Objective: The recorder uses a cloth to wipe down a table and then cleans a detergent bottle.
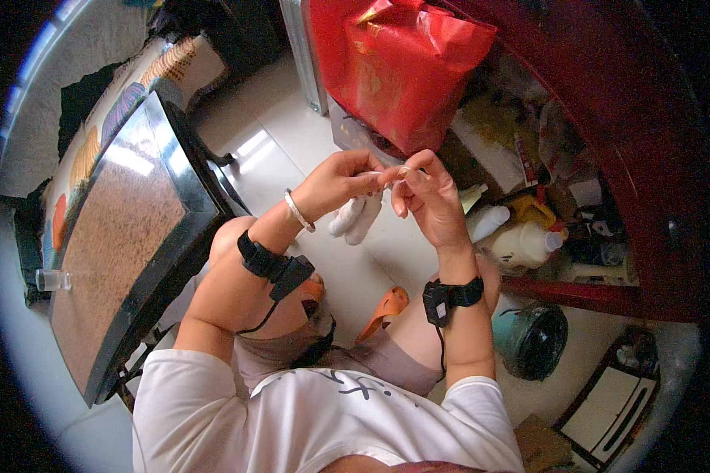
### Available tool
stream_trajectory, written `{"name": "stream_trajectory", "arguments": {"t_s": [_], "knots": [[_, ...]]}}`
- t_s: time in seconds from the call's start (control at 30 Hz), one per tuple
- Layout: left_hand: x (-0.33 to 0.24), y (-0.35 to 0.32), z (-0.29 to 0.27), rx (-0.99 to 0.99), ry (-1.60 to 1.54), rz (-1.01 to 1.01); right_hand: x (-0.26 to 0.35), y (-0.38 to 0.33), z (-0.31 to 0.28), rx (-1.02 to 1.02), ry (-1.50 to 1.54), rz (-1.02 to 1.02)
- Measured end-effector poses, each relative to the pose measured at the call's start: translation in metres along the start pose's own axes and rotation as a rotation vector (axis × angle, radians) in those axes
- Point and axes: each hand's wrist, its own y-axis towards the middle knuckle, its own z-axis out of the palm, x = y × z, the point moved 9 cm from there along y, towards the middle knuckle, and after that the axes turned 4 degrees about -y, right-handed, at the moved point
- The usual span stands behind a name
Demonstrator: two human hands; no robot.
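Note:
My left hand [341,183], with a pale bracelet on its wrist, is closed in a pinch in front of me. Close against it, my right hand [432,202] also pinches, its fingertips meeting the left ones. Between them is the thin end of a white, soft-looking bundle [359,219] with rounded lobes. The bundle hangs below the fingers, over the floor between my knees. Its exact kind does not show, and the fingers partly cover its top.
Just beyond my hands stands a big red bag [406,83]. To the right, a dark red cabinet [607,303] holds several bottles, including a cream jug [521,243]. A lined bin [535,340] stands below it. A dark-edged table [126,236] with a clear glass [54,280] is at left.

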Motion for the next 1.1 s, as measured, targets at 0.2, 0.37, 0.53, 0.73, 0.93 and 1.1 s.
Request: {"name": "stream_trajectory", "arguments": {"t_s": [0.2, 0.37, 0.53, 0.73, 0.93, 1.1], "knots": [[0.001, 0.004, 0.007, 0.006, 0.003, 0.003, 0.007, 0.003, -0.013, -0.089, -0.254, -0.084], [0.003, -0.001, 0.01, 0.024, 0.09, -0.043, 0.008, 0.003, -0.013, -0.137, -0.236, -0.09], [0.008, -0.001, 0.019, 0.124, 0.066, -0.109, 0.013, 0.003, -0.016, -0.167, -0.195, -0.127], [-0.002, -0.008, 0.028, 0.196, 0.044, -0.146, 0.016, 0.003, -0.024, -0.174, -0.145, -0.158], [-0.001, -0.008, 0.029, 0.241, -0.052, -0.07, 0.017, 0.004, -0.028, -0.171, -0.072, -0.14], [-0.003, -0.005, 0.029, 0.236, -0.002, -0.027, 0.015, 0.001, -0.021, -0.209, -0.018, -0.117]]}}
